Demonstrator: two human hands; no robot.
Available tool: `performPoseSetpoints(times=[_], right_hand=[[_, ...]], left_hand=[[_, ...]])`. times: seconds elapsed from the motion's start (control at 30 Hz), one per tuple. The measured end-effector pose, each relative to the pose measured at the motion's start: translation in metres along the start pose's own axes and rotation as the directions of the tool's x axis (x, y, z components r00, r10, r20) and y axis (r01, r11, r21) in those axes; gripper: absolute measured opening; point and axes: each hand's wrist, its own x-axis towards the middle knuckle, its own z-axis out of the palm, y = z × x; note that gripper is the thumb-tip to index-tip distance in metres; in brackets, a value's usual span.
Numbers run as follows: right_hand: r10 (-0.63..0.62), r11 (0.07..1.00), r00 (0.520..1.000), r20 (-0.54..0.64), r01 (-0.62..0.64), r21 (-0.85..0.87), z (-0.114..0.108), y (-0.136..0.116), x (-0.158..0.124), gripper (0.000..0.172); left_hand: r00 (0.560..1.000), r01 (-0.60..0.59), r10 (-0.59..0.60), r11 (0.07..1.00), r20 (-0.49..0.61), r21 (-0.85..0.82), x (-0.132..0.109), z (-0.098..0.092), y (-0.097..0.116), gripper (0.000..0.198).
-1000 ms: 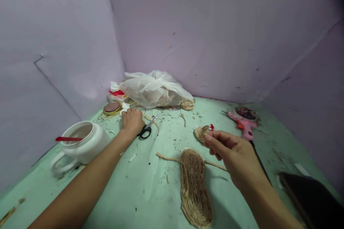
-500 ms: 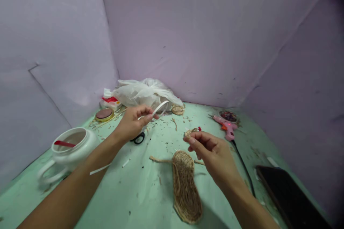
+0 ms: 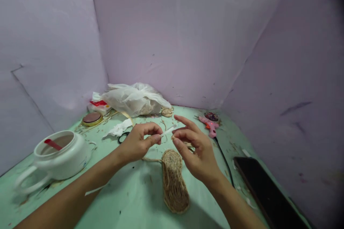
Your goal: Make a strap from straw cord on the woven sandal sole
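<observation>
Pinched between the thumb and fingers of my left hand (image 3: 146,139) is a thin white strip (image 3: 168,130), which points toward my right hand. Close to the strip's free end is my right hand (image 3: 194,146), thumb and index fingertips near each other and another finger raised; whether something small sits between them is hard to make out. Below the hands a sole-shaped piece of coiled twine (image 3: 174,186) lies on the green table (image 3: 129,200), with a twine cord reaching left from its top. Part of a small twine piece shows behind my right fingers.
On the left stands a white pot (image 3: 64,161) with a red stick. A plastic bag (image 3: 137,100), round tin (image 3: 92,118), tissue (image 3: 119,128) and black scissors handle (image 3: 123,137) lie behind. A pink glue gun (image 3: 211,126) and dark phone (image 3: 266,193) are on the right.
The view has shifted, so the table items sit further left. My hands have come closer together, and the small twine piece with a red bit is no longer visible in my right fingertips.
</observation>
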Motion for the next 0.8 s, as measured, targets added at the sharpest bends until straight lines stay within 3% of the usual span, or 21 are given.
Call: performPoseSetpoints(times=[0.1, 0.27, 0.4, 0.6, 0.8], right_hand=[[-0.01, 0.999, 0.998, 0.07, 0.007, 0.05, 0.002, 0.006, 0.0, 0.008], [0.145, 0.937, 0.989, 0.031, -0.147, 0.317, 0.003, 0.021, 0.004, 0.01], [0.191, 0.907, 0.981, 0.038, -0.191, 0.376, 0.003, 0.026, 0.006, 0.01], [0.166, 0.934, 0.985, 0.042, -0.171, 0.314, 0.003, 0.026, 0.005, 0.011], [-0.01, 1.0, 0.988, -0.157, 0.011, 0.009, 0.01, 0.015, -0.001, 0.01]], left_hand=[[0.999, 0.036, -0.035, 0.998, 0.024, -0.059, -0.003, 0.004, 0.002, 0.013], [0.997, 0.054, -0.043, 0.985, 0.067, -0.163, -0.002, 0.001, -0.002, 0.018], [0.996, 0.044, -0.03, 0.986, 0.087, -0.162, -0.001, -0.003, -0.006, 0.019], [0.997, 0.038, -0.029, 0.992, 0.071, -0.123, 0.0, -0.004, -0.007, 0.017], [0.993, 0.097, -0.102, 0.992, -0.06, -0.079, -0.001, 0.002, -0.002, 0.013]])
